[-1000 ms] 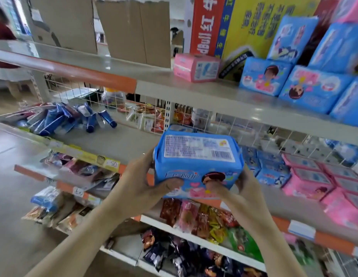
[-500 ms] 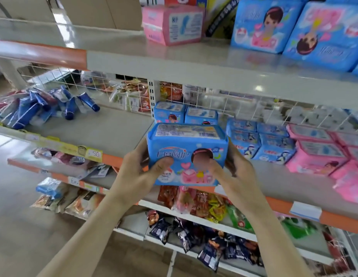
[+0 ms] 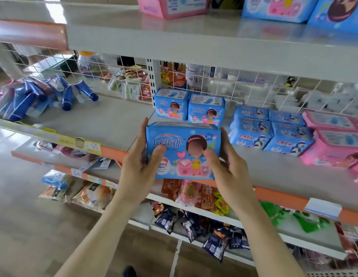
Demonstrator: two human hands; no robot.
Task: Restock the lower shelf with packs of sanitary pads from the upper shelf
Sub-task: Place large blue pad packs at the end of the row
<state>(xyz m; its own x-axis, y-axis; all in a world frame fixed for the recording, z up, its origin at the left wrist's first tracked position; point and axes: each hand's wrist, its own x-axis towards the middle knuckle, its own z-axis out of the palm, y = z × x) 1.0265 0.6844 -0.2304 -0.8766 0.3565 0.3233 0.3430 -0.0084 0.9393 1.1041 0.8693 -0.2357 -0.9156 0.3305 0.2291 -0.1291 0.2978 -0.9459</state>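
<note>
Left hand: left hand (image 3: 139, 166) grips the left end of a blue pack (image 3: 183, 150), thumb pressed on its front, fingers behind.
Right hand: right hand (image 3: 227, 166) grips the right end of the same pack, thumb on the front face.
Held pack: upright, printed front toward the camera, raised at the front edge of the lower shelf (image 3: 114, 120); whether its bottom touches the shelf cannot be told.
Lower shelf, behind the pack: two matching blue packs (image 3: 189, 108) stand side by side near the wire back panel (image 3: 254, 90).
Lower shelf, right: stacked blue packs (image 3: 270, 130), then pink packs (image 3: 332, 140) beside them.
Lower shelf, left: a loose pile of blue tubes (image 3: 44, 94), well apart from the pads.
Upper shelf: upper shelf (image 3: 194, 43) carries a pink box (image 3: 172, 6) and larger blue packs (image 3: 278, 8) to its right.
</note>
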